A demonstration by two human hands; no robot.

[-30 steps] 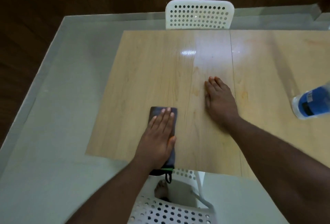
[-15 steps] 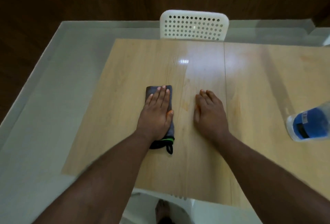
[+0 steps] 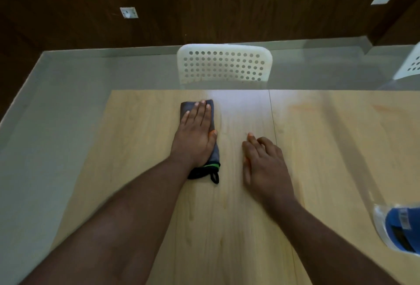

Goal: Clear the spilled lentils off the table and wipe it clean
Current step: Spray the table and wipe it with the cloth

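We note a rectangular table (image 3: 318, 148) of pale wood-grain laminate, smooth and glossy, with a thin seam running front to back. Beyond its far edge stands a white plastic chair (image 3: 225, 64), its rounded back perforated with round holes. At the right edge we see part of a clear plastic bottle (image 3: 400, 228) with a blue label. The left hand (image 3: 195, 134) lies flat, fingers straight and together, pressing a folded grey cloth (image 3: 200, 139) with black-and-green trim and a loop near the table's far edge. The right hand (image 3: 266, 164) rests on the laminate beside it, fingers loosely bent.
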